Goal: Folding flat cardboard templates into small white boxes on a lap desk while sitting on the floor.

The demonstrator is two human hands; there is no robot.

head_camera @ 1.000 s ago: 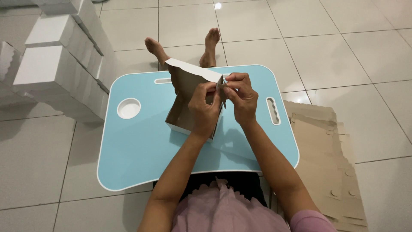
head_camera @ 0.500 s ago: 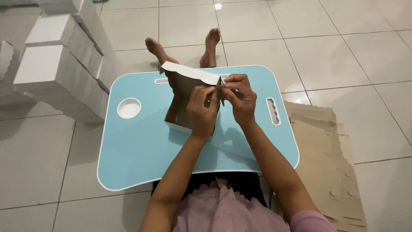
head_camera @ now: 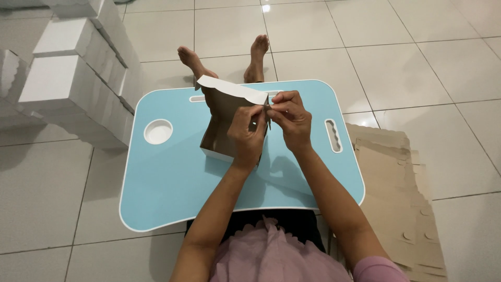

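Head view, flat cardboard [head_camera: 396, 193] right, white boxes [head_camera: 73, 89] left

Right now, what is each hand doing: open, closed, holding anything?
Left hand: closed, gripping the side wall of the half-folded brown cardboard box with the white outside.
Right hand: closed, fingertips pinching the same box's edge.

Your left hand [head_camera: 246, 130] is raised in front of you with its back to the camera, fingers curled and the fingertips pinched together at the top. Your right hand [head_camera: 290, 117] sits just beside it, touching it at the fingertips, knuckles up, thumb and forefinger pinched shut. Both forearms reach forward from your lap and converge, the wrists bent slightly inward. Your bare feet rest ahead, legs stretched out.
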